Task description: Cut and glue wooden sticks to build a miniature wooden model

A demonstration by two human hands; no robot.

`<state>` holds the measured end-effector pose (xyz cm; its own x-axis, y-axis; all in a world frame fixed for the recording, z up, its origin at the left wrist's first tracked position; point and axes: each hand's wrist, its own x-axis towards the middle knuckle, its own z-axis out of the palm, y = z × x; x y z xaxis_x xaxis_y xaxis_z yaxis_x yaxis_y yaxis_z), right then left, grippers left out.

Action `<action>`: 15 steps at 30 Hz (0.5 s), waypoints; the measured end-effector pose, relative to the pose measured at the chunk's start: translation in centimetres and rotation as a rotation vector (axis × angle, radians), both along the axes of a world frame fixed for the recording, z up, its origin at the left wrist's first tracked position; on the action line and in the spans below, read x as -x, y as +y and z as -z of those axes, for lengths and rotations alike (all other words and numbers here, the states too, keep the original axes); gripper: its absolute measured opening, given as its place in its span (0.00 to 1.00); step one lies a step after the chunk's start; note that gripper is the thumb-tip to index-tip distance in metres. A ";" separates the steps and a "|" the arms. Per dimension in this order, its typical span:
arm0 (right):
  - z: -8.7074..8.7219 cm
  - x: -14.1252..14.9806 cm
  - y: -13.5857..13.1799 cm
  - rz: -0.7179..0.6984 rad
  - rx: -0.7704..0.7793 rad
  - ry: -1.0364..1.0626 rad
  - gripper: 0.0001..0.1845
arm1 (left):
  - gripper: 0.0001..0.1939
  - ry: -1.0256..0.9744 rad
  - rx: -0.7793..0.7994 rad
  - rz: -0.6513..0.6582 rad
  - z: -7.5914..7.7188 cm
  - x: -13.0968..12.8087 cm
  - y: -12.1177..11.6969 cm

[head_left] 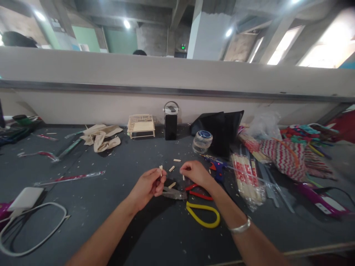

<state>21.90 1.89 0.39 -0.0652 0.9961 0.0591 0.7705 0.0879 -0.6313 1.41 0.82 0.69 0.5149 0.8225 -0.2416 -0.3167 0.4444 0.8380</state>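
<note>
Between the fingertips of my left hand point(149, 183) are short pale wooden sticks point(161, 170), held upright. My right hand point(195, 173) pinches another short wooden stick point(183, 177), which points down over the table. Small cut wooden pieces point(172, 169) lie on the dark surface between my hands. Just below them rest grey-jawed pliers point(174, 193), with one red handle and one yellow handle point(203, 218) beneath my right wrist. A blue hot glue gun point(218, 168) lies to the right of my right hand.
A miniature wooden bench point(141, 126) stands at the back, beside a black phone point(171, 126) propped upright. Farther right are a round clear jar point(202, 141), a black bag point(219, 127) and a plastic pack of wooden sticks point(246, 177). Crumpled beige cloth point(102, 136) and a white cable point(65, 212) lie left.
</note>
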 end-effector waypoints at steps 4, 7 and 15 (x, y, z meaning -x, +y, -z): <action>-0.2 -1.2 0.2 0.084 -0.033 -0.113 0.08 | 0.09 -0.086 0.032 -0.042 0.1 0.3 0.5; -1.5 -3.2 0.1 0.290 -0.108 -0.223 0.13 | 0.07 -0.129 0.032 -0.074 -0.1 0.6 0.7; -3.2 -9.9 -0.8 0.732 0.211 -0.547 0.19 | 0.08 -0.169 -0.012 -0.125 -0.7 0.7 0.6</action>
<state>31.84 1.11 3.55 0.6167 0.7870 0.0193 0.7835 -0.6112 -0.1125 0.69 1.40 1.38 0.4410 0.8848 -0.1503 -0.5049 0.3831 0.7735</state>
